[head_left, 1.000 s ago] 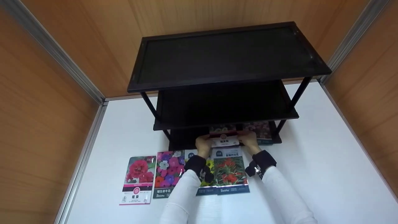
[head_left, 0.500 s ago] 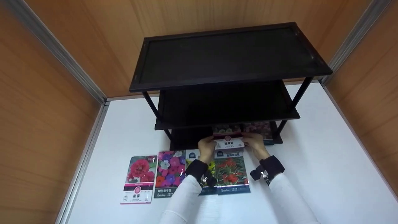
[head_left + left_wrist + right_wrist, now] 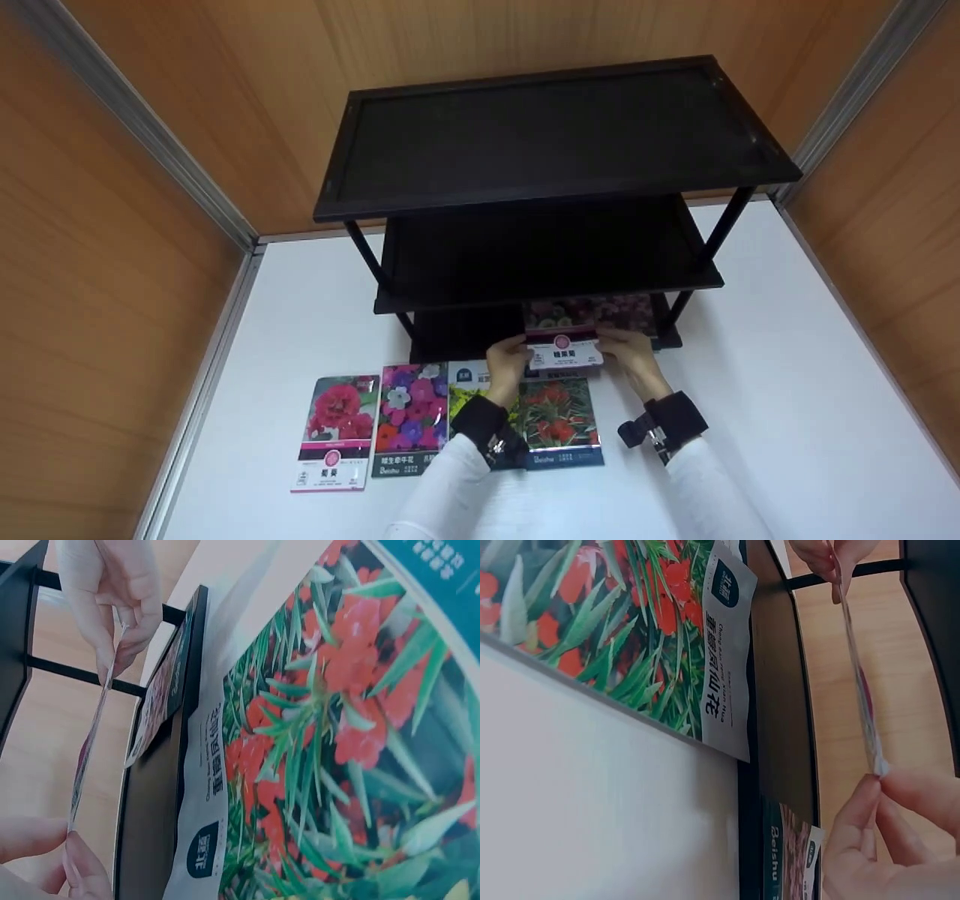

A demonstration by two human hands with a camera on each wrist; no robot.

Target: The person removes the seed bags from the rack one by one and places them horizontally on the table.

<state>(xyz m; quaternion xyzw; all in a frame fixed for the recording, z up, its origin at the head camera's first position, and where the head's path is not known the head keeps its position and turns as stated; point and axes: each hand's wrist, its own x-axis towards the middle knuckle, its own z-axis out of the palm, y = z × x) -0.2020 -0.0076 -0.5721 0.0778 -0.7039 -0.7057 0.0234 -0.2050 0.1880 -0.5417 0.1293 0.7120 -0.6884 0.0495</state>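
A flower seed packet (image 3: 564,354) with a white lower panel and a pink band spans both hands at the front of the lowest shelf (image 3: 457,330). My left hand (image 3: 508,367) pinches its left edge, and my right hand (image 3: 634,360) pinches the right one. Both wrist views show the packet (image 3: 91,739) edge-on, raised above the shelf surface. Another packet with pink flowers (image 3: 626,311) lies on that shelf at the right, partly covered in the head view. Just below the hands, a red-flowered packet (image 3: 559,420) lies with its top end against the shelf front.
Left of the red-flowered packet are a yellow-flowered one (image 3: 466,397), a multicoloured one (image 3: 409,416) and a red-pink one (image 3: 334,431), on the white table (image 3: 247,420). The middle shelf (image 3: 540,255) and top shelf (image 3: 555,135) overhang the lowest level. Wooden panels (image 3: 525,37) enclose the table.
Both hands have shifted right and slightly toward the front with the pinched packet. It now overlaps the pink-flowered packet in view and covers the red-flowered packet's top. The other packets stay put.
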